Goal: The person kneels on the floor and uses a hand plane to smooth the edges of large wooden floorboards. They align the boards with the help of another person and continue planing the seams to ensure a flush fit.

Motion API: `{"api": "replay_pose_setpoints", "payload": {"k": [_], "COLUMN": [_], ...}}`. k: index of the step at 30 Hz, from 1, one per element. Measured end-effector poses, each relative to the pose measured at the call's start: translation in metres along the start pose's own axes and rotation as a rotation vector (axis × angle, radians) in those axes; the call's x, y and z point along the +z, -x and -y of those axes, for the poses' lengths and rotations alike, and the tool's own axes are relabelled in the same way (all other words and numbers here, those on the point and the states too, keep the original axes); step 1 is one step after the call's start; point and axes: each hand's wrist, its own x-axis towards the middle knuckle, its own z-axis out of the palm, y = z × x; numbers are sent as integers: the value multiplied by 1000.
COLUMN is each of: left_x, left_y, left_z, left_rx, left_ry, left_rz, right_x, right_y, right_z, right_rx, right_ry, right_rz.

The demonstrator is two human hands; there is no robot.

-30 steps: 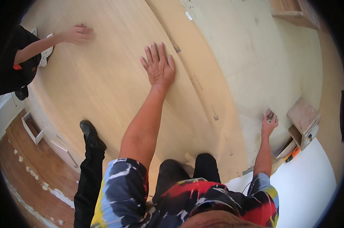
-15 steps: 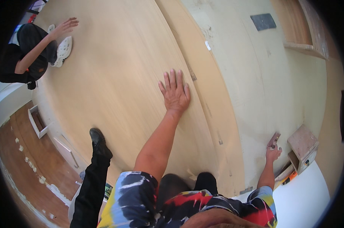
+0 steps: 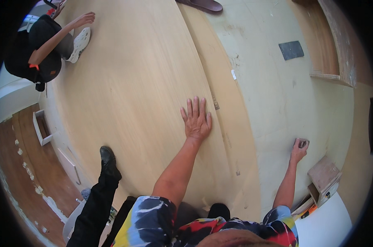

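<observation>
My left hand lies flat with spread fingers on a large pale wood sheet, close to the sheet's right edge. Over on the right, my right hand is closed round a small dark brownish piece whose kind I cannot make out, partly hidden by the fingers. That hand is at the pale greenish surface. Between the sheet and this surface runs a tan strip with small printed marks.
A crouching person in black, with a white clog, is at the far left. A black shoe rests on the sheet. Right side: dark grey patch, open wooden box, wooden block. A brown slipper shows at the top.
The view has shifted, bringing the slipper in at the top. My right hand has moved farther away from the wooden block and turned. My left hand stays flat on the sheet.
</observation>
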Motion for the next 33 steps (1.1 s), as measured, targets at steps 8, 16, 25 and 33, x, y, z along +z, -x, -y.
{"api": "replay_pose_setpoints", "payload": {"k": [8,16,25,33], "left_x": [-6,-15,-16,-5], "left_y": [1,4,6,4], "left_z": [8,1,4,10], "left_rx": [-34,-28,-46,-63], "left_ry": [169,235,213,81], "left_rz": [42,-1,42,60], "right_x": [66,108,132,129], "right_y": [42,100,73,73], "right_z": [160,259,252,274], "right_rx": [-760,-745,-1251,-1279], "right_ry": [-61,-147,-177,11], "right_rz": [186,355,233,253]}}
